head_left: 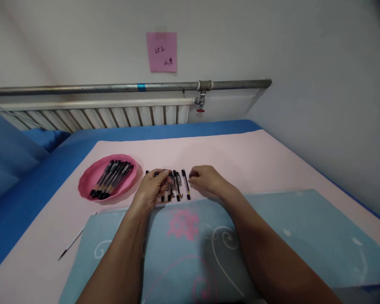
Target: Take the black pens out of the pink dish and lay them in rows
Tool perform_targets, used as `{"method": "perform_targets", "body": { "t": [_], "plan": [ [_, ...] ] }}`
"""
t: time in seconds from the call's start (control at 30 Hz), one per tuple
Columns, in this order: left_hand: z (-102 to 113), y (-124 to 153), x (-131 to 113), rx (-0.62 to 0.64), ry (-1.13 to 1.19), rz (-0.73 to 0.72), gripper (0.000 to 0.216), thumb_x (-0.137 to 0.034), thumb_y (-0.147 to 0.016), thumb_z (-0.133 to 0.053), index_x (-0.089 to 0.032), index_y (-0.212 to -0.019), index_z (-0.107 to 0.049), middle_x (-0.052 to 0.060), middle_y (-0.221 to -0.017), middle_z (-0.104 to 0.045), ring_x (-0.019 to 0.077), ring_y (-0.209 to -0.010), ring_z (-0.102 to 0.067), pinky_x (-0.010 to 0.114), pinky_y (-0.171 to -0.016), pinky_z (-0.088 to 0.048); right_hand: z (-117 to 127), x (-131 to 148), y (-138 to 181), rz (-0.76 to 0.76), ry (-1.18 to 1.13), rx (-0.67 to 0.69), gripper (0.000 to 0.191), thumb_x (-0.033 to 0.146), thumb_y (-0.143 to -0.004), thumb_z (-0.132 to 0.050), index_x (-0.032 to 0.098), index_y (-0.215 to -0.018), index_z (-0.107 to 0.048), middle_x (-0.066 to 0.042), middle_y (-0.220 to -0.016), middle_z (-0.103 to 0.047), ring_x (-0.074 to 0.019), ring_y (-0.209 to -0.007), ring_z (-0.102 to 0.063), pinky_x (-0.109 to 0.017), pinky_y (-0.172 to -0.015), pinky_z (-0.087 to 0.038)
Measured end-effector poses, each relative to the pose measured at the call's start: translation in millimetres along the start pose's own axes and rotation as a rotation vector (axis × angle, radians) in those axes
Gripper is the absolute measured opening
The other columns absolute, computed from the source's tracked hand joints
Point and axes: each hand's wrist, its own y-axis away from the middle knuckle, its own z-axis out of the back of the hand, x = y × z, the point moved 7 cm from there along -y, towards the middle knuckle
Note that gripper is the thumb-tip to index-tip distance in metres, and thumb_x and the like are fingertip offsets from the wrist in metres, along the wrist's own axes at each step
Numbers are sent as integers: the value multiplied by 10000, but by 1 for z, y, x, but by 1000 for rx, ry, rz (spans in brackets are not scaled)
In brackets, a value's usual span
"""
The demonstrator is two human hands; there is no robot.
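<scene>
Row of pens (177,185) is at 9 o'clock from their right hand (205,177), loosely curled; can't tell if that or the left hand (152,185) grips anything. Probably mid-arranging, so next needs a light pinch.

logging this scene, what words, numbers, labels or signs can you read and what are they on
"252": handwritten on the pink square paper note on the pale wall.
"小": handwritten below the number, on the same note; the character after it is unclear.
Small pale labels on the slim black-capped pens in the pink oval bowl, and on the loose black pens beside it: too small to read.
</scene>
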Motion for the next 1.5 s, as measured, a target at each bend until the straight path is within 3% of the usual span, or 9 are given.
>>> {"method": "perform_targets", "body": {
  "t": [0.1,0.27,0.5,0.77,1.0,1.27,1.4,1.5],
  "plan": [
    [1,1,-1,1,-12,-10,311,-371,-615,-684,-147,-761,-523,-34,-593,-541,9,-344,-322,142,-302,-166,-10,-10,5,-101,142,160,148,78,-618,-527,148,-675,-644,-36,-615,-611,-117,-546,-518,-222,-517,-322],
    [0,1,0,-17,-43,-11,279,-354,-638,-666,-145,-751,-520,-32,-594,-535,13,-352,-324,152,-312,-183,-22,-5,10,-75,101,278,161,66,-575,-509,150,-657,-619,-21,-578,-592,-106,-510,-510,-206,-478,-311],
    [-5,3,1,8,-29,11,279,-351,-630,-667,-147,-765,-533,-30,-585,-529,25,-367,-348,157,-321,-196,-26,-5,7,-60,-13,278,223,57,-558,-496,142,-723,-621,-9,-619,-602,-95,-531,-514,-179,-461,-311],
    [-8,6,1,-10,-37,23,254,-334,-627,-667,-142,-733,-540,-14,-583,-545,28,-369,-363,160,-323,-204,-26,-1,9,-41,39,327,249,42,-580,-491,151,-729,-657,-6,-605,-608,-88,-529,-508,-175,-485,-317],
    [-7,6,1,-11,-44,22,272,-344,-633,-667,-141,-774,-554,-13,-597,-552,27,-374,-363,158,-326,-206,-24,-3,6,-58,86,280,255,48,-588,-506,156,-749,-672,-18,-650,-634,-100,-574,-528,-185,-518,-330],
    [-7,5,4,-6,-36,40,239,-326,-623,-676,-148,-722,-551,-9,-591,-563,38,-388,-391,165,-336,-227,-24,-2,6,-62,-10,251,174,66,-589,-529,153,-699,-631,-3,-597,-592,-102,-558,-508,-187,-494,-316],
    [-10,4,6,47,28,49,242,-331,-684,-625,-124,-805,-588,22,-636,-596,63,-443,-458,181,-378,-319,-19,-4,3,-54,-69,166,124,87,-600,-532,147,-678,-609,5,-595,-568,-93,-552,-490,-178,-483,-317],
    [-13,4,5,22,111,1,246,-335,-719,-598,-130,-855,-590,69,-791,-651,111,-629,-579,211,-515,-436,-13,5,2,-7,-295,82,96,161,-681,-504,147,-716,-592,12,-583,-540,-89,-531,-475,-182,-487,-339]
  ]
}}
